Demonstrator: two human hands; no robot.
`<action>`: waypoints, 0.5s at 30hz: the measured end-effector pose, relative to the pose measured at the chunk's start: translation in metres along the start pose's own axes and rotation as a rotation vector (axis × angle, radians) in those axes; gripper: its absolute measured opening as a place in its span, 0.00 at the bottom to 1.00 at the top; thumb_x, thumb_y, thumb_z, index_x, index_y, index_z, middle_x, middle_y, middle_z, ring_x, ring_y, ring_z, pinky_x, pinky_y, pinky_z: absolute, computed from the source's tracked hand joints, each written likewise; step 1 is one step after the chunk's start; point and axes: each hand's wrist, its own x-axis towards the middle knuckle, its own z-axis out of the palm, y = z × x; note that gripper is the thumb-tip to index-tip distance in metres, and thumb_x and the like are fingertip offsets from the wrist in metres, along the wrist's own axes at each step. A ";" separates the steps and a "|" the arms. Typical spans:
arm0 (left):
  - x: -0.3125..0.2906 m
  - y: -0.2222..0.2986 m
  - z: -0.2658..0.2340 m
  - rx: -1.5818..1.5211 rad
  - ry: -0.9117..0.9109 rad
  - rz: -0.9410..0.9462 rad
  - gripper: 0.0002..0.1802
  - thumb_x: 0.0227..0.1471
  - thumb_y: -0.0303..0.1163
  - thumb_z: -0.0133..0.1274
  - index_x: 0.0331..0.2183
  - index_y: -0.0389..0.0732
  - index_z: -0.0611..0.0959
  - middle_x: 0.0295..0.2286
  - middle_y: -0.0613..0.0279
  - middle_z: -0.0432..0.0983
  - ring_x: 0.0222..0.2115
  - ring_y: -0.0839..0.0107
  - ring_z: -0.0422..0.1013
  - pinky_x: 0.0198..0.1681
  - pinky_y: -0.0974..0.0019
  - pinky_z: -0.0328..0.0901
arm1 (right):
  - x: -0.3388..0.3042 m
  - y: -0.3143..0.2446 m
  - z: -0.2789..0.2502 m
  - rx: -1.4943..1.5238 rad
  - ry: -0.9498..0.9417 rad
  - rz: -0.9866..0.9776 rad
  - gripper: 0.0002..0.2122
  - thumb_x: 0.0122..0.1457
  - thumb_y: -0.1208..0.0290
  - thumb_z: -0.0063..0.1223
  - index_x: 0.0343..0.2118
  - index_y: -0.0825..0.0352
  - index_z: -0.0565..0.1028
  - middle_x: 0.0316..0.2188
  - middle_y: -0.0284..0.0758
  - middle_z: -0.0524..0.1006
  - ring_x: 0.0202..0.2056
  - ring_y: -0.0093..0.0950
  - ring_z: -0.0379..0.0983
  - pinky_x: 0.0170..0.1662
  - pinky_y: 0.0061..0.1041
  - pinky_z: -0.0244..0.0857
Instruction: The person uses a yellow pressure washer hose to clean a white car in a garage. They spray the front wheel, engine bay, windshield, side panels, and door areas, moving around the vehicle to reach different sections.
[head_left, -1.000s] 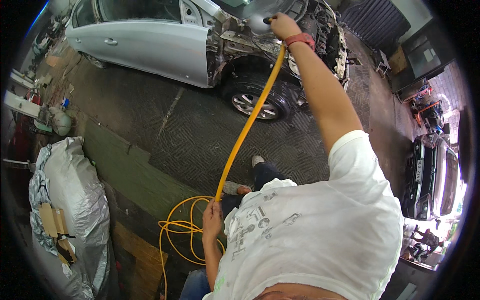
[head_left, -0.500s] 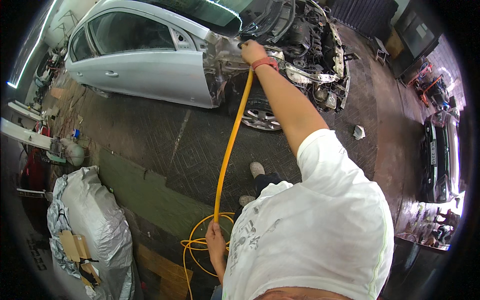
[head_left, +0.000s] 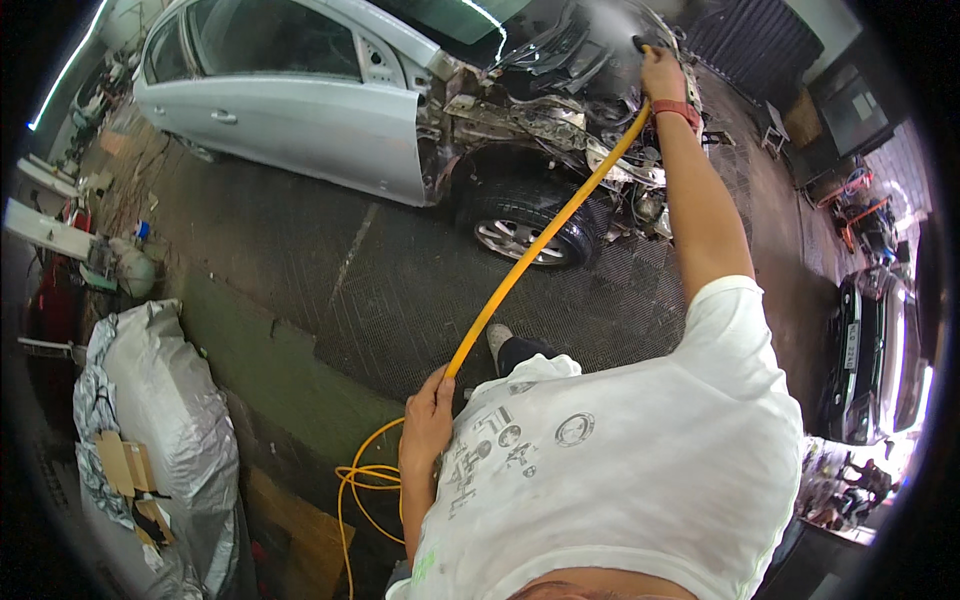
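Note:
A yellow hose [head_left: 528,258] runs taut from my left hand up to my right hand. My right hand [head_left: 662,78], with a red band at the wrist, is closed round its far end over the car's front. A dark nozzle tip [head_left: 639,44] pokes out past the fingers, and whitish mist hangs beside it over the engine bay [head_left: 560,75]. Lower down, close to my body, my left hand [head_left: 430,405] grips the same hose. The silver car [head_left: 300,125] has its front fender off, so the front wheel [head_left: 525,235] and bare metal show.
Loose hose coils [head_left: 372,470] lie on the floor by my left forearm. A silver-covered object [head_left: 185,420] with cardboard on it stands at the lower left. Dark ribbed matting [head_left: 400,260] covers the floor beside the car. Another dark car [head_left: 862,350] is at the right.
My right hand has moved right, from beside the windshield's base to the front of the engine bay, taking the hose along. Mist now shows there. My left hand has risen slightly.

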 end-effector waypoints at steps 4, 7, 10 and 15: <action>0.002 -0.001 -0.006 -0.008 -0.057 -0.128 0.29 0.72 0.48 0.45 0.58 0.33 0.78 0.39 0.38 0.83 0.38 0.50 0.81 0.45 0.57 0.71 | -0.003 0.000 0.020 -0.006 -0.180 -0.055 0.20 0.67 0.58 0.48 0.53 0.66 0.80 0.48 0.53 0.81 0.52 0.50 0.78 0.57 0.44 0.70; -0.007 -0.036 0.003 -0.085 0.039 -0.170 0.29 0.72 0.49 0.45 0.59 0.34 0.78 0.43 0.39 0.82 0.42 0.52 0.80 0.48 0.57 0.70 | -0.041 -0.020 0.062 0.030 -0.111 -0.076 0.19 0.67 0.59 0.48 0.51 0.67 0.79 0.46 0.53 0.82 0.51 0.51 0.78 0.55 0.47 0.71; -0.017 -0.073 0.005 -0.152 0.043 -0.351 0.29 0.71 0.48 0.45 0.60 0.34 0.77 0.49 0.38 0.80 0.51 0.52 0.77 0.54 0.57 0.68 | -0.098 -0.053 0.112 0.086 -0.149 -0.054 0.17 0.66 0.60 0.47 0.50 0.68 0.78 0.42 0.55 0.82 0.47 0.55 0.80 0.51 0.50 0.73; -0.055 -0.103 0.008 -0.045 0.225 -0.407 0.29 0.72 0.47 0.44 0.59 0.33 0.77 0.46 0.44 0.81 0.45 0.56 0.77 0.50 0.58 0.69 | -0.179 -0.096 0.179 0.071 -0.264 0.107 0.17 0.67 0.59 0.49 0.51 0.66 0.75 0.37 0.58 0.82 0.42 0.56 0.81 0.47 0.52 0.75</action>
